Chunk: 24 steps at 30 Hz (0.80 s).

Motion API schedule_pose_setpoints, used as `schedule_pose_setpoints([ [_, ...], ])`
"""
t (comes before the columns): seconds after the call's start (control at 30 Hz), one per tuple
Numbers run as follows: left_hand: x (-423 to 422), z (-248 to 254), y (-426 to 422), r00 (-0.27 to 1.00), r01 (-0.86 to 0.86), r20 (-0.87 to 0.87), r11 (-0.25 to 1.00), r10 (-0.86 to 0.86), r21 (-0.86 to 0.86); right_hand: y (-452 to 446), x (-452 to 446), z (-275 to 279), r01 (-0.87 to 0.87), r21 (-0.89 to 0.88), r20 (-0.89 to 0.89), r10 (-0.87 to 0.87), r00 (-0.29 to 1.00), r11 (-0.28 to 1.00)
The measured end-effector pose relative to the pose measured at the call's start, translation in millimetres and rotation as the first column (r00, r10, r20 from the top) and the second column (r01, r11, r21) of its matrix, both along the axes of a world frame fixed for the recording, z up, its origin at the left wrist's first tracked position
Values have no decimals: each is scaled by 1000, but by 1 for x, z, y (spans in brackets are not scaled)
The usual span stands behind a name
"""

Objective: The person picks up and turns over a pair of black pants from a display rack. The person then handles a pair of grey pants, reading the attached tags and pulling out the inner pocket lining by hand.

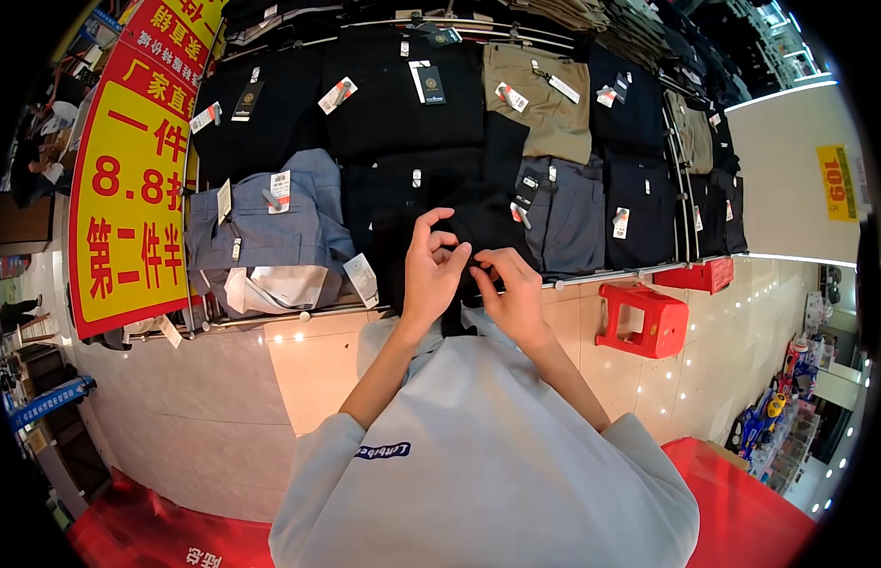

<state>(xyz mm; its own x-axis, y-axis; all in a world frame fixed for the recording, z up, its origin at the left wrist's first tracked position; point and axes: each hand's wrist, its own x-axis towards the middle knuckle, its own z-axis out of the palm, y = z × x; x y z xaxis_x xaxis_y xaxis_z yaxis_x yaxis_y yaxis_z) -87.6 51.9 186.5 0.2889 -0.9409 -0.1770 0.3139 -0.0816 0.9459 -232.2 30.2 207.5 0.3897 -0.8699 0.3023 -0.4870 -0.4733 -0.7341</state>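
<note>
Both my hands are raised close together in front of my chest, over a black garment at the near edge of the display. My left hand has thumb and fingertips pinched on the black cloth. Beside it, my right hand pinches the same dark cloth with thumb and index finger. Fine detail between the fingertips is too dark to make out. Grey-blue trousers with tags lie crumpled to the left, and folded grey trousers lie to the right.
A yellow and red sign stands at the left. Folded khaki trousers lie farther back. A metal rail runs along the display's front. On the floor at the right is a red stool, with a red cloth nearer me.
</note>
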Motion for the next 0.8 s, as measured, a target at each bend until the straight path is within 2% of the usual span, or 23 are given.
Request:
schedule_pose_setpoints([
  [0.2,-1,-7,1,999,-32,-35,999,31,-33,-2,-2,-3,-33,-42,18,34,999,999],
  [0.4,-1,-8,4,994,-63,-94,998,63,3,0,0,-7,-10,-157,38,16,999,988],
  [0.6,-3,-10,3,974,-66,-214,997,70,25,1,1,-12,-2,-184,76,16,997,983],
  [0.8,-4,-6,3,975,-79,-204,995,89,53,2,1,-11,8,-176,82,6,997,984],
])
